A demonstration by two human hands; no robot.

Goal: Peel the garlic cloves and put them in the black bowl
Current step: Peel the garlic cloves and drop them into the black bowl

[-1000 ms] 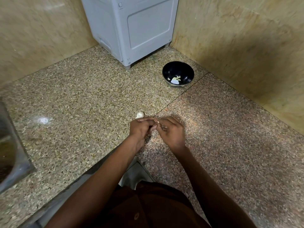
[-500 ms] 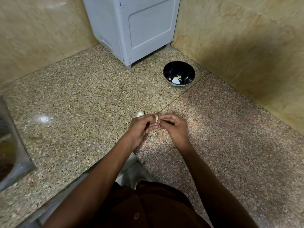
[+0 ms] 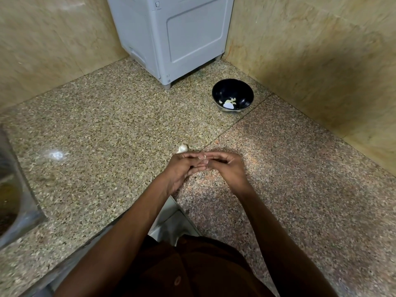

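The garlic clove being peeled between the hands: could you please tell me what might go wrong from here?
1. The garlic clove, pinched between the left hand and the right hand, shows only a sliver and might slip onto the counter.
2. The black bowl sits far off, so a tossed clove could miss.

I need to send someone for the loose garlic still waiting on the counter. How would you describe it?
Start at the grey appliance in the counter's corner and come toward the person's joined hands. Just beyond the left hand lies a small white garlic piece, alone on the granite, unlike the pieces inside the black bowl.
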